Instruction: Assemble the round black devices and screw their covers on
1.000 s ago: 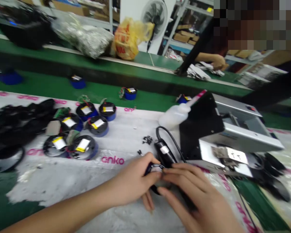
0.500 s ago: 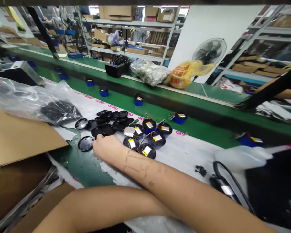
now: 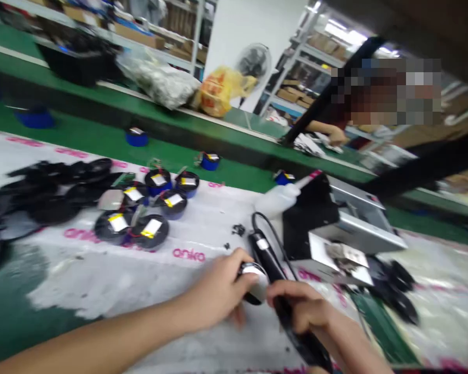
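My left hand (image 3: pixel 218 291) is closed on a small round black part with a pale face (image 3: pixel 252 279), held just above the white sheet (image 3: pixel 101 270). My right hand (image 3: pixel 302 309) grips a black corded hand tool (image 3: pixel 273 265) whose tip lies close to that part. Left of the hands, several round black and blue pieces with yellow-marked battery packs (image 3: pixel 148 208) sit in a cluster. A heap of black round covers (image 3: pixel 50 189) lies farther left.
A white squeeze bottle (image 3: pixel 276 200) and a black and silver machine (image 3: pixel 335 223) stand right of the tool. Blue pieces (image 3: pixel 136 137) ride the green belt beyond. Bags (image 3: pixel 222 91) sit on the far ledge. Another person's hand (image 3: pixel 337 136) works at the back right.
Half a second ago my arm reached left to the black covers. Now both hands are back near the machine, the left holding a round part and the right on the tool.
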`<state>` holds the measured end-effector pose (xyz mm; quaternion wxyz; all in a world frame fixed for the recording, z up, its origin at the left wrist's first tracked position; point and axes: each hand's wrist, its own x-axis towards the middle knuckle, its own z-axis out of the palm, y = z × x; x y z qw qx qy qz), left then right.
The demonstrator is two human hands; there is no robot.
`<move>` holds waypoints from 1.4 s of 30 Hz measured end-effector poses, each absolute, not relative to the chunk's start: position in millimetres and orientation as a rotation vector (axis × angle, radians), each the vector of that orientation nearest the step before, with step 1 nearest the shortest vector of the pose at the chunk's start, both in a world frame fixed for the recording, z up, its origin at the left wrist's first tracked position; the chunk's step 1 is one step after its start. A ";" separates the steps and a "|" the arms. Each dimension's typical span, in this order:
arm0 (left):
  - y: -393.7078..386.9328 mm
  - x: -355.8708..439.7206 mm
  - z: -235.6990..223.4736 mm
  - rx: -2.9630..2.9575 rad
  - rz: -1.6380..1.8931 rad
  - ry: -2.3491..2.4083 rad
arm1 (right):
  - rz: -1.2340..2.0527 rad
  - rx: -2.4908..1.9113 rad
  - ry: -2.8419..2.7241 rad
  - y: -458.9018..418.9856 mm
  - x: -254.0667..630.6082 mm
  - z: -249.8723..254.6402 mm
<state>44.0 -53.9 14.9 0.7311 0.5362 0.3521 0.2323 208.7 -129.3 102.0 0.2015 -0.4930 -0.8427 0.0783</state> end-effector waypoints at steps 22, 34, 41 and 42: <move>-51.6 40.6 15.5 1.256 0.272 0.814 | 0.330 -1.369 -1.900 -160.5 236.3 23.8; -50.8 41.9 16.9 1.191 0.321 0.782 | 0.274 -1.457 -2.172 -142.4 232.6 49.6; -50.0 43.3 17.6 1.253 0.348 0.812 | 0.473 -1.480 -1.923 -146.1 239.9 37.4; -49.9 43.2 17.8 1.254 0.347 0.810 | 0.496 -1.475 -1.873 -148.7 240.0 33.2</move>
